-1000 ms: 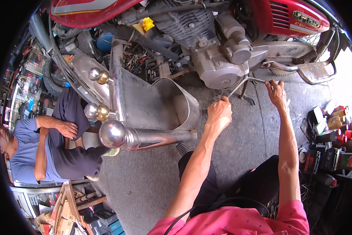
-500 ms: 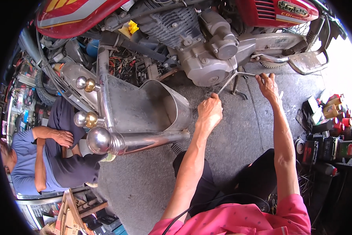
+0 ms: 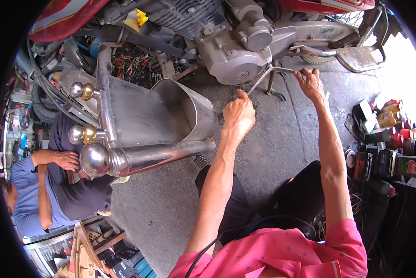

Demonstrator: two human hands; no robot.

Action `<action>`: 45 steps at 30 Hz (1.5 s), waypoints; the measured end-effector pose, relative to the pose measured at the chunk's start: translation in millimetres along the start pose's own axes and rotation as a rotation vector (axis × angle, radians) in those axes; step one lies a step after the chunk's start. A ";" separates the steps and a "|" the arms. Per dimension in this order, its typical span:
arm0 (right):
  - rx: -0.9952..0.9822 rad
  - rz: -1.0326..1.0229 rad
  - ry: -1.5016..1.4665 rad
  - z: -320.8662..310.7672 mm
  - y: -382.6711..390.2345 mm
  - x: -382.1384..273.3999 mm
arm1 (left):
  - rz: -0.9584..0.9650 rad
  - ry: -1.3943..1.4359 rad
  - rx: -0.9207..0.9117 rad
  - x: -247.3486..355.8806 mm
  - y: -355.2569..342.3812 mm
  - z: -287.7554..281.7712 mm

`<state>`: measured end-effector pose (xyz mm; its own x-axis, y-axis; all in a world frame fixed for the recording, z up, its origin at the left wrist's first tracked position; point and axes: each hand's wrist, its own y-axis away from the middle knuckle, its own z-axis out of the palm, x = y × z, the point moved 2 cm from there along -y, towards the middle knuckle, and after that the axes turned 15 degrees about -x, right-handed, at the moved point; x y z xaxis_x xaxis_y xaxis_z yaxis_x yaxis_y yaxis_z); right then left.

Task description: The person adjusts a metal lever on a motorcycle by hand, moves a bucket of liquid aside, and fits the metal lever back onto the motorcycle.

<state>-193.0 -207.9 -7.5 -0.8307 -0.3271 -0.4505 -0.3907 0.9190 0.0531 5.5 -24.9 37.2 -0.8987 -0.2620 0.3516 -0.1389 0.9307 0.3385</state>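
A thin metal Y-shaped wrench reaches up to the lower rear edge of the grey engine case on a red motorcycle. My left hand is closed around the end of one arm of it, just below the engine. Farther right, my right hand has its fingers bent around the end of another arm. The wrench's junction lies against the engine's lower right side, where its third arm is hard to make out.
A metal stand with a tray and shiny ball ends is left of my left arm. Beyond it sits a person with crossed arms. Bottles and boxes crowd the right side. A footrest juts out at upper right.
The whole scene has shifted a little up and left in view. Both hands keep their hold on the wrench, whose angle is nearly the same.
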 end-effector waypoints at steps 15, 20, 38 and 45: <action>-0.015 0.056 0.009 0.8 -0.8 -2.2 | 0.001 -0.022 -0.009 -2.9 4.3 -3.7; -0.020 0.058 -0.019 0.5 -2.8 3.9 | 0.010 -0.038 0.023 3.6 7.1 -4.6; 0.022 0.021 -0.061 4.0 -1.4 5.1 | 0.019 -0.050 0.013 2.4 5.3 -3.6; -0.036 0.079 -0.060 -0.1 0.9 -2.1 | 0.002 0.022 -0.008 -4.9 1.8 -3.9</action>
<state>-191.6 -206.4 -6.5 -0.8345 -0.2396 -0.4963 -0.3401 0.9325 0.1217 11.3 -22.9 39.5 -0.8895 -0.2657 0.3718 -0.1333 0.9291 0.3449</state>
